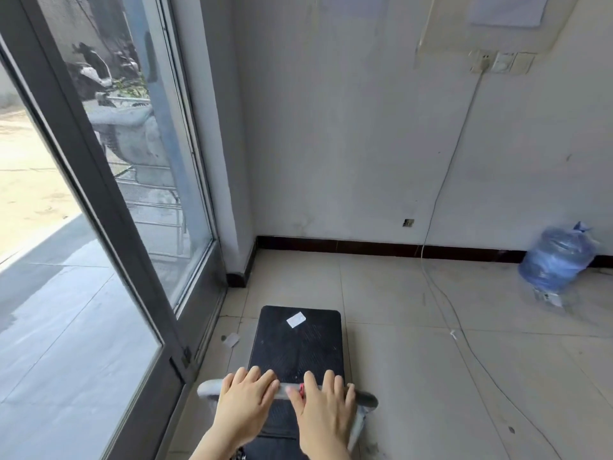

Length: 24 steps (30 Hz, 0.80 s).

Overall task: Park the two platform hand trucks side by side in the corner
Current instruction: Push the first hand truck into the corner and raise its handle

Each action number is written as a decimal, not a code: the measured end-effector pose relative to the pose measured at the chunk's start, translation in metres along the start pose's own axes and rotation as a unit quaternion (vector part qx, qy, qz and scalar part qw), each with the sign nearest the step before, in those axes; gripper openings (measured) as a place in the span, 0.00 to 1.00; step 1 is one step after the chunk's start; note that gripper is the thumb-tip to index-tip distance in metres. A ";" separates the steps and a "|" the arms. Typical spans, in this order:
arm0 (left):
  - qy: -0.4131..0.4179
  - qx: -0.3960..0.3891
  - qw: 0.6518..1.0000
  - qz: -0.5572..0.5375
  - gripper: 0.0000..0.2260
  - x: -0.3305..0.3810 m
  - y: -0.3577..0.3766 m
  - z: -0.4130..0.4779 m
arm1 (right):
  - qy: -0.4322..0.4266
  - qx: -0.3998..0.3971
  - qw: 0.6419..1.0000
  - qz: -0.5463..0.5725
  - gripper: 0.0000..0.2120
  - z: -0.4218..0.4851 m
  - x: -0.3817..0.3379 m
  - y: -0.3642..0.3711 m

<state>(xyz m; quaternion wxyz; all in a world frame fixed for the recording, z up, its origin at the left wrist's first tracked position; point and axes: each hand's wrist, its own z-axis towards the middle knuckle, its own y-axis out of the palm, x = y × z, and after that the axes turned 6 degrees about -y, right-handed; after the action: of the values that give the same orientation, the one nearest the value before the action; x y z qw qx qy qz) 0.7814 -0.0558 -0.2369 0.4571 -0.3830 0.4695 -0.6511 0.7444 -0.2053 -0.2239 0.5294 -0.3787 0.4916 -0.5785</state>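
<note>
Both hands, left (243,398) and right (323,405), grasp the grey handle (365,398) of a black platform hand truck (297,343) on the tiled floor, near the corner (247,257), beside a glass door (109,227). Steering too far left risks scraping the door; drifting right could snag the white cable (441,287). A white label (296,319) on the deck is unreadable

A bare tiled corner beside a glass door.

The glass door (109,247) fills the left of the frame. A white wall (348,144) with a dark baseboard (365,246) spans the upper right, where an outlet (501,63) feeds a cable (441,180) down to the floor (431,360). A blue water jug (557,260) lies tilted at the right edge; a paper scrap (231,339) lies near the door.
</note>
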 end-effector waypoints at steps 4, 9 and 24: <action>0.009 0.031 0.999 -0.006 0.22 -0.008 0.021 0.073 | 0.002 0.014 1.000 -0.008 0.21 0.073 0.001 0.013; 0.023 0.038 0.998 -0.040 0.04 -0.019 0.033 0.167 | -0.001 0.019 1.000 -0.016 0.30 0.164 -0.003 0.034; 0.017 0.039 0.998 -0.053 0.13 -0.079 0.103 0.424 | 0.012 -0.028 0.998 -0.050 0.29 0.424 -0.024 0.104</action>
<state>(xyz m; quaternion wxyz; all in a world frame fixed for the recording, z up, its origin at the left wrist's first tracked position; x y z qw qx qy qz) 1.2215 -0.1060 -0.2289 0.4287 -0.3776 0.4306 -0.6988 1.1798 -0.2482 -0.2249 0.4831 -0.4109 0.4943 -0.5945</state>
